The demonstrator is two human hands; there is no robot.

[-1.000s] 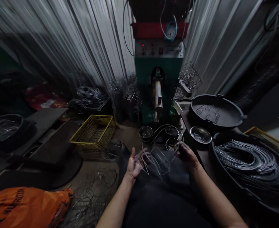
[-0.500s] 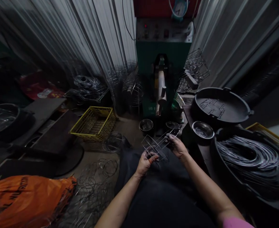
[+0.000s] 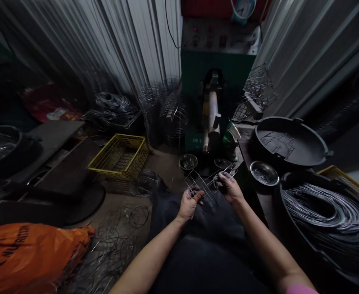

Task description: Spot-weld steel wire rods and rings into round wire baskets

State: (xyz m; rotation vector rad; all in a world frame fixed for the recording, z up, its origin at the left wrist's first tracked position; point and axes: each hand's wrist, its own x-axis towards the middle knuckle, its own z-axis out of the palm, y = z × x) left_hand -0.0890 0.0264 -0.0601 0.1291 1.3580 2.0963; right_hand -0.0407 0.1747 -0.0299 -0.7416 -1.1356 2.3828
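Note:
Over my dark-clothed lap, my left hand (image 3: 190, 203) is closed on the near left part of a bent wire frame (image 3: 201, 178), thumb on top. My right hand (image 3: 228, 187) pinches wire at the frame's right side; whether that is the same piece or a separate wire I cannot tell. Its fingers look dark and smudged. Just beyond the hands stand two small metal bowls, the left bowl (image 3: 188, 162) with small bits in it and the right bowl (image 3: 222, 164) partly behind the wire. Past them, the rod-like arm (image 3: 213, 116) of a green machine (image 3: 194, 69) points toward me.
On the right stand a round black pan (image 3: 308, 141) with wire pieces, a metal bowl (image 3: 263, 173) and a large tub (image 3: 285, 216) of coiled wire. A yellow crate (image 3: 118, 157), loose wire forms (image 3: 115, 241) and an orange sack (image 3: 35, 249) lie left.
The view has shifted slightly, so the machine and pans sit further right. Both hands keep their hold on the wire, with little change in position.

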